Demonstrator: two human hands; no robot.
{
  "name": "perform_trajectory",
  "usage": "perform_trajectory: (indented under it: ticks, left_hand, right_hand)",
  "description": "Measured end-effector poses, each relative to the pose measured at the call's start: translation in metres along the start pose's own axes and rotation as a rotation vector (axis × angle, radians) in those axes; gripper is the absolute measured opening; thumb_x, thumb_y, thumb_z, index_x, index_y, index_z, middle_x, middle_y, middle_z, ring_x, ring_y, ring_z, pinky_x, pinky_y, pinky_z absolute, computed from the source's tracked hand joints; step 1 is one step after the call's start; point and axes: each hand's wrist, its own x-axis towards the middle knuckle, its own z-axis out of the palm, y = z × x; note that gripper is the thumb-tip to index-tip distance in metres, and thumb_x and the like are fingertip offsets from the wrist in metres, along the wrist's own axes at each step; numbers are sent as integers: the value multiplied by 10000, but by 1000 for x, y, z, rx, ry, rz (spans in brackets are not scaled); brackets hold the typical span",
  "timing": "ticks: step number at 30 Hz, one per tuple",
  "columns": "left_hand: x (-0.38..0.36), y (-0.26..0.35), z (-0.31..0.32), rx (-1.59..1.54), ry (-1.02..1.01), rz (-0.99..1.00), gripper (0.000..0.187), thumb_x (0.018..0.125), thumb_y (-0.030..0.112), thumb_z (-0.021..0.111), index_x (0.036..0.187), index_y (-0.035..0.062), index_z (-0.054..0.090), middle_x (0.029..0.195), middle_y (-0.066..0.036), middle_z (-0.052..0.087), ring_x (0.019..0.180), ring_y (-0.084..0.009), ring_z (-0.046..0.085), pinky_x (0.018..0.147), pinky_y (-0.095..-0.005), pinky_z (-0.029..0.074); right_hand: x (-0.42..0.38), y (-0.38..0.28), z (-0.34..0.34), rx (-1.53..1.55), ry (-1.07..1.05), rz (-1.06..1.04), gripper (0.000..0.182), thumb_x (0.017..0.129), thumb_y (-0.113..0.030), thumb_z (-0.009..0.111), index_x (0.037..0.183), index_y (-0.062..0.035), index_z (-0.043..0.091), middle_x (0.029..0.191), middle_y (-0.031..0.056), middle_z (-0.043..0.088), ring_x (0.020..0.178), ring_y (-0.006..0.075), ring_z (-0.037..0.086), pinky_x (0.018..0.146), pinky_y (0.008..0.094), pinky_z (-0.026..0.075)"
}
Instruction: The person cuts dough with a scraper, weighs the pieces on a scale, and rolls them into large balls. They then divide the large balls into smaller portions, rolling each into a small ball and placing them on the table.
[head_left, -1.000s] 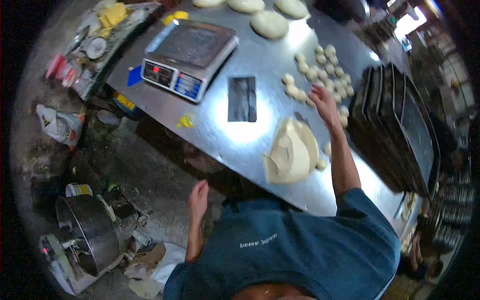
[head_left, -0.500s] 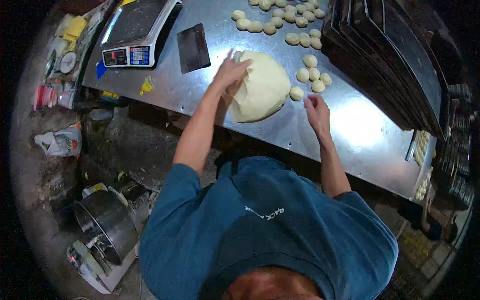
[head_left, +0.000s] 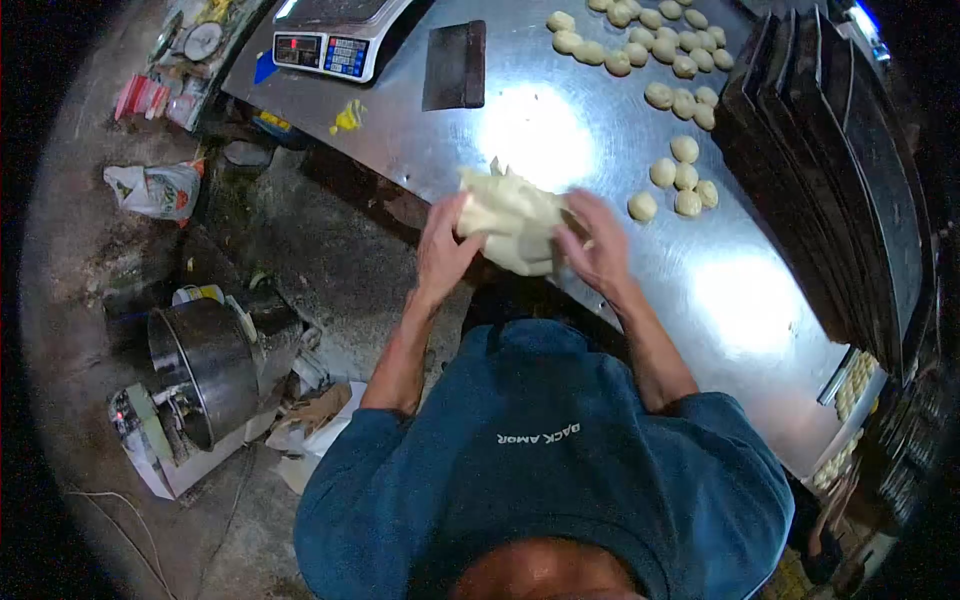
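The dough lump point(head_left: 512, 220) sits between both hands at the near edge of the steel table point(head_left: 600, 130). The left hand point(head_left: 441, 252) and right hand point(head_left: 597, 243) clamp their fingers on its opposite sides, with dough balls point(head_left: 680, 175) just beyond the right hand

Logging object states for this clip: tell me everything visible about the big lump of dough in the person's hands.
The dough lump is pale cream, soft-looking, folded and creased with ragged upper edges. It sits at the near edge of the steel table, gripped from both sides: left hand on one flank, right hand on the other. Whether it rests on the steel is unclear.
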Motion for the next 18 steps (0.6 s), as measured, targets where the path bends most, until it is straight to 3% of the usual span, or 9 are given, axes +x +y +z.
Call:
perform_trajectory:
  ticks: [2,3,5,7,9,11,13,16,18]
  left_hand:
    - [20,24,-9,506,338,256,787,709,217,761,1356,-20,381,1372,-247,392,1176,-335,501,976,-399,423]
    - [39,13,-3,503,339,252,787,709,217,761,1356,-20,381,1372,-247,392,1176,-335,501,976,-399,423]
    - [72,-18,14,-420,-102,11,879,731,272,752,1408,-15,271,1330,-244,443,1163,-323,509,974,-404,425]
    - [90,-14,24,-191,-148,94,849,750,291,741,1395,-21,286,1284,-224,485,1130,-299,529,955,-408,438]
    - [107,-1,29,43,-176,174,821,768,311,729,1382,-26,300,1237,-203,526,1098,-275,549,937,-413,451]
    - [108,8,26,-688,-518,-265,638,805,283,698,1293,-25,425,1128,-145,582,1018,-220,580,882,-383,482]
    - [105,2,19,-1054,-617,-482,486,824,214,678,1218,-5,495,1094,-113,585,974,-188,588,838,-349,499]
    - [107,-3,-12,-1204,-568,-322,501,816,164,680,1251,12,483,1106,-97,588,985,-176,586,843,-313,499]
    - [135,17,-72,-1233,-558,-267,515,811,160,685,1261,16,479,1113,-93,589,987,-168,585,844,-309,498]
  right_hand:
    - [-6,9,-24,-116,83,20,542,762,-168,708,1236,-15,495,1218,210,522,1162,362,493,984,416,395]
    - [-9,15,-36,-236,173,45,579,767,-133,701,1270,11,451,1281,227,473,1215,381,440,1021,420,357]
    - [-33,43,-12,-85,78,135,698,755,-177,719,1315,53,371,1320,250,422,1266,381,371,1060,411,299]
    - [-30,44,25,194,99,329,776,739,-145,720,1372,54,317,1373,203,391,1285,296,374,1068,376,301]
    - [-1,25,39,97,176,310,757,737,-200,719,1346,54,348,1319,210,440,1233,285,428,1038,371,340]
    - [26,12,52,464,171,540,702,772,-265,708,1291,72,376,1208,209,521,1107,287,531,951,379,427]
    - [34,14,57,999,78,880,507,886,-305,597,1237,31,456,1087,150,598,926,236,617,791,348,524]
    - [55,-16,72,962,106,782,587,882,-276,591,1339,27,383,1266,174,509,1128,269,530,945,387,453]
    - [105,-56,76,912,95,744,661,828,-307,650,1330,36,390,1248,167,519,1118,262,534,949,371,441]
